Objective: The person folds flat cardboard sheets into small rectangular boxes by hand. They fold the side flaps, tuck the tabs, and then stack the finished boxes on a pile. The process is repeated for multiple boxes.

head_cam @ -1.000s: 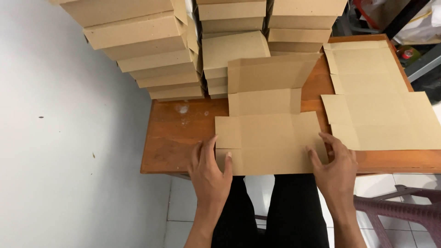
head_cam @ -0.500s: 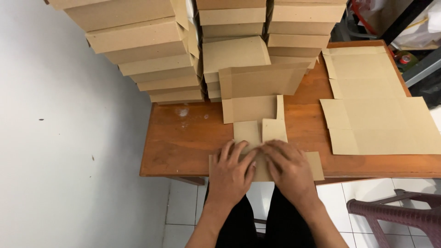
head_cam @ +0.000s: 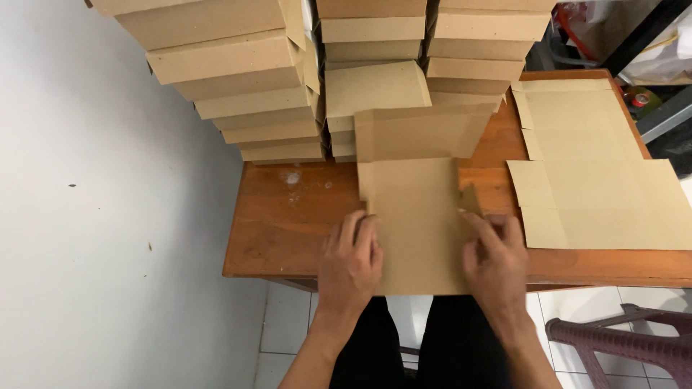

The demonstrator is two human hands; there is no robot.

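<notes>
The card [head_cam: 418, 223], a flat brown box blank with its side flaps folded in over the middle, lies on the near middle of the bench [head_cam: 288, 230], its near edge hanging a little past the bench's front; the left hand [head_cam: 351, 259] lies flat on its left fold, fingers spread and pressing down rather than closed round anything; the right hand [head_cam: 496, 263] presses its right edge the same way, open and flat, with a small corner flap [head_cam: 470, 198] standing up just beyond the fingertips; the risks, as I judge them: if either hand lifts unevenly the folded flaps could spring open, since stiff card wants to flatten; the raised corner flap could crease askew under a careless press; the overhanging near edge could let the card tip or slide off toward the lap if weight shifts forward; a push to the far side could nudge the leaning blank [head_cam: 418, 133] against the stacks [head_cam: 238, 79], which rise tall and slightly uneven at the far left and middle and look as if they could topple; the bench is reddish-brown wood, scuffed, with a pale smear on its far left; more flat blanks [head_cam: 598, 194] lie on its right side, apart from the right hand; a white wall is at left, pale floor tiles show below, a dark plastic chair [head_cam: 627, 346] stands at the near right, and cluttered shelving sits at the far right.
</notes>
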